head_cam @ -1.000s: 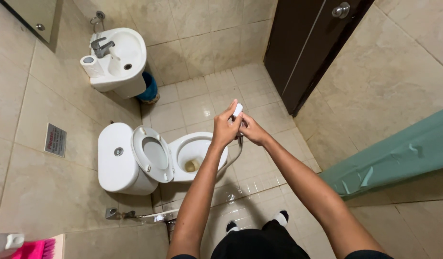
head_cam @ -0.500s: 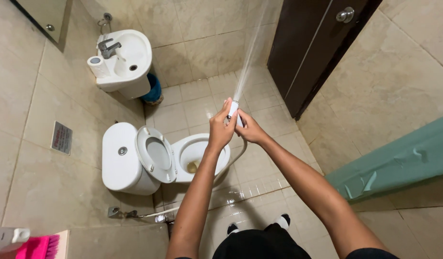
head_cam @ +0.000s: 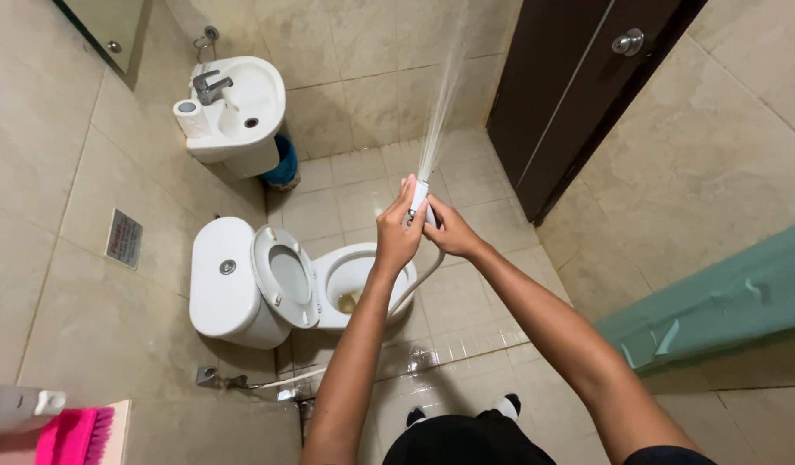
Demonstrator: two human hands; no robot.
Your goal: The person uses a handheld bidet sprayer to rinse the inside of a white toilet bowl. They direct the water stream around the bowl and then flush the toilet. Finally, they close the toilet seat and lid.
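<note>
Head view
Left hand: the left hand (head_cam: 397,234) is closed around the white sprayer (head_cam: 419,200), just above the toilet bowl.
Right hand: the right hand (head_cam: 449,232) is closed on the same sprayer from the other side, touching the left hand.
Sprayer: it is held up in the air in front of the person, pointing toward the far wall.
Water: a thin spray of water (head_cam: 440,103) shoots from the sprayer toward the tiled wall.
Hose: a white hose (head_cam: 419,284) hangs down from the sprayer past the bowl.
Toilet: the white toilet (head_cam: 268,280) sits below the hands with its seat up.
Sink: a small white sink (head_cam: 238,112) is on the wall, well apart from the hands.
Door: a dark brown door (head_cam: 578,77) stands to the right.
Brush: a pink brush (head_cam: 70,435) lies in the bottom left corner.
</note>
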